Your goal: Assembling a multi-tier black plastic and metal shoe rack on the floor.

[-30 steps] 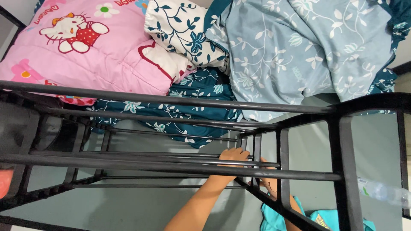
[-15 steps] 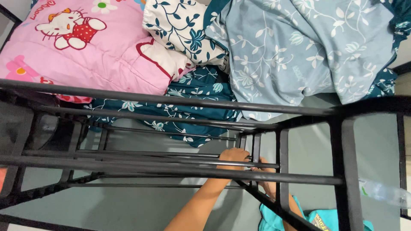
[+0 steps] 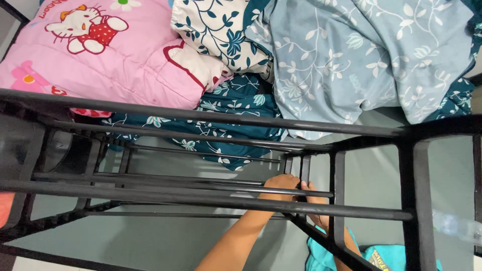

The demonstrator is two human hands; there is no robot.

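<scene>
I look down through a black metal rack [image 3: 211, 116] with several tiers of thin rods. My left hand [image 3: 282, 182] reaches deep inside it, fingers curled over a low thin rod [image 3: 201, 180] near the rack's far right corner post [image 3: 305, 168]. Just to its right, my right hand [image 3: 315, 194] touches the same rod at that corner. Upper bars cross in front of the right hand and hide its grip. My right forearm runs down behind the slanted lower bar [image 3: 331, 246].
Bedding lies beyond the rack: a pink cartoon-cat quilt [image 3: 100, 55], a dark teal floral sheet [image 3: 231, 108] and a pale blue floral cover [image 3: 361, 55]. There is grey floor [image 3: 150, 241] under the rack, a clear plastic bottle [image 3: 459, 227] at the right, and teal cloth [image 3: 381, 258] bottom right.
My right hand has risen to the low rod beside my left hand. The left hand stays on the rod. The view has shifted slightly.
</scene>
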